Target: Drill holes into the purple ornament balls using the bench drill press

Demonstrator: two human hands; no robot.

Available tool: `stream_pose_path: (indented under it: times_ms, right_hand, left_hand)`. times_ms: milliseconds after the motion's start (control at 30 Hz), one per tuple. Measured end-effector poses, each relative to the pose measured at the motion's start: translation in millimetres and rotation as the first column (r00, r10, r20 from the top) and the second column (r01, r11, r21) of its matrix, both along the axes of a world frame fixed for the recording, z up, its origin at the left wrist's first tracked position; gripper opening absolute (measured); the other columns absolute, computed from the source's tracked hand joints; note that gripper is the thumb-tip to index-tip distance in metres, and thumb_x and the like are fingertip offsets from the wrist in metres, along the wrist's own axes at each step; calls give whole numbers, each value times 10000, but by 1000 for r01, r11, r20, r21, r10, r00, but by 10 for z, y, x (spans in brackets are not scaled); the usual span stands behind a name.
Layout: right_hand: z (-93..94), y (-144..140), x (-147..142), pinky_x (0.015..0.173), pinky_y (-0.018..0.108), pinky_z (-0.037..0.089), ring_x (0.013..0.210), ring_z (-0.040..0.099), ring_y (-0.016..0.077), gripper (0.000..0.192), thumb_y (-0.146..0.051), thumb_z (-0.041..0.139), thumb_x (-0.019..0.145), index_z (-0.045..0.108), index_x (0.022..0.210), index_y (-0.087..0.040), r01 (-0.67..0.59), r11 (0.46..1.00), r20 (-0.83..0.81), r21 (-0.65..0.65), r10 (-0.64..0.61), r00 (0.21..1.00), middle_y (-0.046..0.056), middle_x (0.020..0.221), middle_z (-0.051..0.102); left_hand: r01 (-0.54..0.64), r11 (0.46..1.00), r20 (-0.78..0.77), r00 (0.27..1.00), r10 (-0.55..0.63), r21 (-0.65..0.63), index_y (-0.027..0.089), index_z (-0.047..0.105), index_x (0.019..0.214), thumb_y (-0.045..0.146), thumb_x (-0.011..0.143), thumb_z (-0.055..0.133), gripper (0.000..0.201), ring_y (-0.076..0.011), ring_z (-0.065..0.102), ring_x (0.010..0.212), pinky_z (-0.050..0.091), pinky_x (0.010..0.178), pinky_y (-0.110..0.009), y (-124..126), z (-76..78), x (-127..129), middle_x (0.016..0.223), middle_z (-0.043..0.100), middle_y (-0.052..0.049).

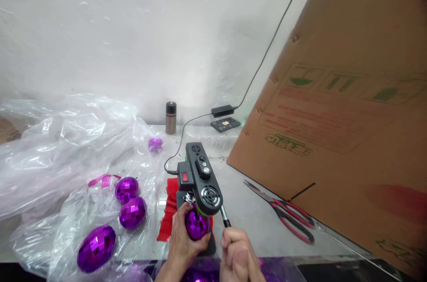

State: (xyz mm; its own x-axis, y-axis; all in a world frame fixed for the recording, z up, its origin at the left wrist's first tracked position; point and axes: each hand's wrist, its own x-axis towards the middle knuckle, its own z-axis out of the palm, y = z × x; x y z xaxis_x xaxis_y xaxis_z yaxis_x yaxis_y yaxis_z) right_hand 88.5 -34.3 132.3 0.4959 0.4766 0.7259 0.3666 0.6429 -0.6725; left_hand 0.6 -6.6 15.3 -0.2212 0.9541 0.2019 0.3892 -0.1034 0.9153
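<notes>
My left hand point(182, 239) is wrapped round a shiny purple faceted ball point(196, 225), holding it beneath the head of a small black bench drill press point(204, 179). A red switch shows on the machine's side, and its base rests on a red cloth point(169, 211). The drill head hides the top of the ball, so contact with the bit cannot be made out. My right hand point(238, 251) is closed on the black grip of the feed lever point(225, 217), at the right of the machine.
Several purple faceted balls point(132, 212) lie on clear plastic bags point(66, 162) at the left. Red-handled scissors point(283, 211) lie at the right before a large cardboard box point(350, 95). Behind stand a dark-capped bottle point(171, 118), a power adapter point(223, 110) with its cord and a phone point(225, 124).
</notes>
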Motion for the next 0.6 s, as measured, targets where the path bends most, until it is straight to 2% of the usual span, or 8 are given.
stream_pose_path:
  times_ms: [67,133,267,333,400,500,600]
  right_hand:
    - [8,-3,23,483,235,320,526,463,92,445,-212,478,1088,449,643,-207,-2,1000,14,-17,2,1000,-16,648,520]
    - [107,4,61,494,237,338,529,483,94,447,-207,485,1086,452,640,-205,-29,999,24,-23,30,999,-19,634,518]
    - [504,48,158,472,239,309,493,460,81,395,-177,493,1083,536,691,-198,-123,988,32,-91,127,991,-34,608,489]
    - [695,71,194,465,245,292,488,443,81,421,-222,498,1096,542,678,-195,-139,975,47,-173,150,988,-33,599,478]
    - [811,79,209,465,249,287,490,432,85,466,-267,502,1103,516,642,-197,-139,966,60,-219,155,986,-33,578,461]
    - [825,52,201,458,260,250,475,365,79,464,-310,527,1100,553,652,-192,-139,969,42,-206,151,988,-41,568,434]
    - [733,4,183,491,277,280,505,371,92,443,-374,573,1083,600,680,-192,-137,962,-28,-238,134,991,-31,597,439]
  left_hand:
    - [-1,1000,4,1000,1,-8,153,680,1266,389,592,843,732,-435,740,1169,606,1037,-660,-4,-12,-7,1236,770,-195]
    - [18,1000,5,1000,-18,-19,159,677,1263,386,603,853,720,-432,736,1183,598,1051,-660,-1,-23,-30,1251,765,-193]
    - [107,993,51,993,-105,-46,176,651,1298,364,643,869,715,-400,725,1226,583,1094,-631,54,-42,-102,1307,747,-177]
    - [145,986,107,985,-137,-77,186,626,1327,357,649,873,742,-391,711,1267,565,1127,-620,75,-40,-129,1348,731,-171]
    - [176,978,170,973,-155,-110,189,594,1358,366,659,871,772,-386,701,1299,546,1158,-612,31,-23,-156,1382,714,-173]
    - [175,976,230,963,-143,-127,197,548,1413,392,698,860,804,-381,689,1329,536,1180,-595,-224,63,-269,1411,697,-177]
    - [50,998,188,981,-44,-28,243,539,1444,386,680,896,856,-395,659,1375,534,1193,-577,-565,303,-589,1469,670,-175]
